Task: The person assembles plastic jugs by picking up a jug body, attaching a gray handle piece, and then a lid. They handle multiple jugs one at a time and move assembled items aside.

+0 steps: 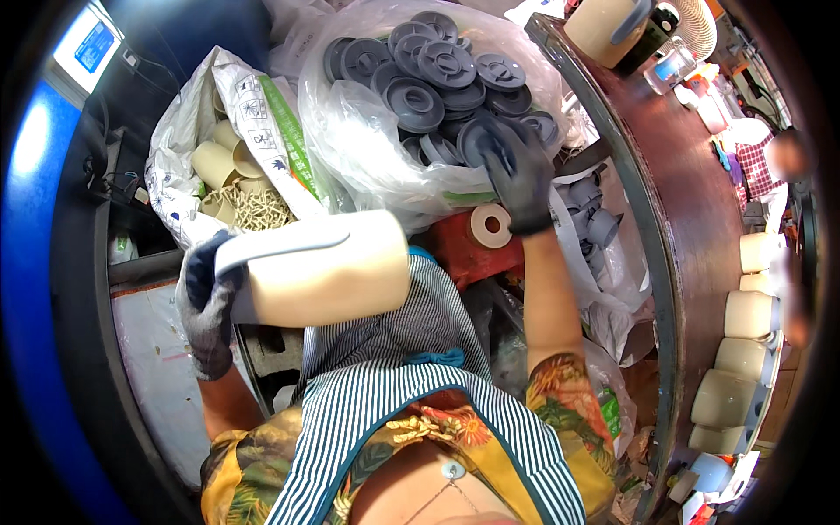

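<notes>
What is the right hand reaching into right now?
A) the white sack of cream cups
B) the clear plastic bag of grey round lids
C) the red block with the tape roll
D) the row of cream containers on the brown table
B: the gloved right hand rests on the grey round lids inside the clear plastic bag, while the left hand grips a cream container.

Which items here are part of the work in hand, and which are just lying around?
In hand: cream jug body held by left hand; grey lids in a clear bag, reached by right hand; finished jugs on the bench.

Lying about: tape roll, fan, sack of cream cups.
</notes>
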